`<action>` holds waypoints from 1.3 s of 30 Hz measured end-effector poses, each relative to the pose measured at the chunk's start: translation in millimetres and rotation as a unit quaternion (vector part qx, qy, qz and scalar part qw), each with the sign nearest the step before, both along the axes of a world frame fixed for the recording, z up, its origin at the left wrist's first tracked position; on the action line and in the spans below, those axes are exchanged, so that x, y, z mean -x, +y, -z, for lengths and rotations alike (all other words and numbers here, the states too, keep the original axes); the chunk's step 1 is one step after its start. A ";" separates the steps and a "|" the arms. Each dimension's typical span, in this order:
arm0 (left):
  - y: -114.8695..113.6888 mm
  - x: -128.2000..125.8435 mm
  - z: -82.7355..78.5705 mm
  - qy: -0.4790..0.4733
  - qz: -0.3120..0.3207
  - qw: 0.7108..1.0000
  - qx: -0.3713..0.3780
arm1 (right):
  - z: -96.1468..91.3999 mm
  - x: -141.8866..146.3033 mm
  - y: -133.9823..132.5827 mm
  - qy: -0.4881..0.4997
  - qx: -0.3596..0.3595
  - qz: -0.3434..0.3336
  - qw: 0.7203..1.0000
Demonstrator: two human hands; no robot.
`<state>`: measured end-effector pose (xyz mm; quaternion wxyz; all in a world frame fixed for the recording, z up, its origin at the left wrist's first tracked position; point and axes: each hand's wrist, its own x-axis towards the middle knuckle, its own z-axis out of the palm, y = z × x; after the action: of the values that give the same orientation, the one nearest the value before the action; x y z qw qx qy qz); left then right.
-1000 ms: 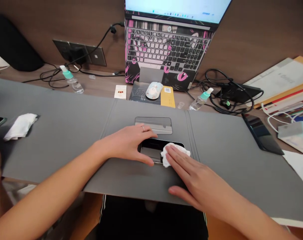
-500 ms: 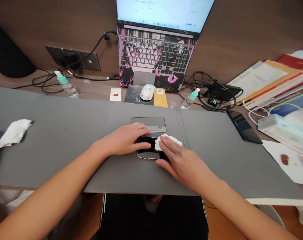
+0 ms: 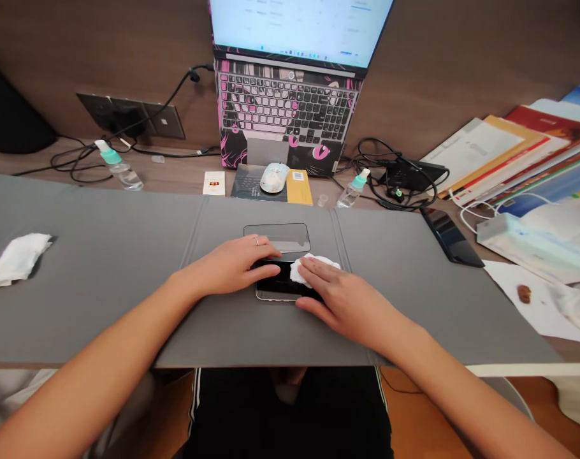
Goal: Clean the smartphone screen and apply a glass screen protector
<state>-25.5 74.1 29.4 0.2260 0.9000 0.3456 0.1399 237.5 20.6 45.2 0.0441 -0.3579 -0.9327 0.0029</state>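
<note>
A black smartphone (image 3: pixel 281 287) lies flat on the grey desk mat (image 3: pixel 213 338), its screen facing up. My left hand (image 3: pixel 230 264), with a ring on one finger, holds the phone's left end between thumb and fingers. Under the fingers of my right hand (image 3: pixel 352 303) a folded white tissue (image 3: pixel 296 271) is pressed onto the screen. That hand hides the phone's right end. Just beyond the phone rests a clear, dark-edged glass screen protector (image 3: pixel 278 236), close to my left fingers.
Behind the mat stands an open laptop (image 3: pixel 290 108), with a mouse (image 3: pixel 274 178) before it. Spray bottles stand left (image 3: pixel 120 169) and right (image 3: pixel 353 189). Another white tissue (image 3: pixel 20 258) lies left. A dark phone-like slab (image 3: pixel 450 237), cables and leaning books (image 3: pixel 514 153) are at right.
The whole view has shifted slightly. Both hands stay on the phone, and the tissue is at nearly the same spot on the screen.
</note>
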 end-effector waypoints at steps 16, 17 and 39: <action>5.0 2.5 -0.3 -0.038 -0.028 0.999 0.023 | 1.4 0.9 -2.9 0.024 0.050 0.005 0.998; 5.9 3.0 0.3 -0.035 -0.027 0.999 0.023 | 1.7 -1.9 -9.4 0.019 0.043 0.007 0.999; 10.3 1.8 3.7 -0.095 -0.060 0.993 -0.036 | 35.3 107.6 -39.7 0.014 -0.078 0.101 0.992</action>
<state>-27.3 84.4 25.7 0.2162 0.8677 0.3707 0.2507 130.0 -19.2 9.9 0.0849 -0.4457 -0.8884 -0.0694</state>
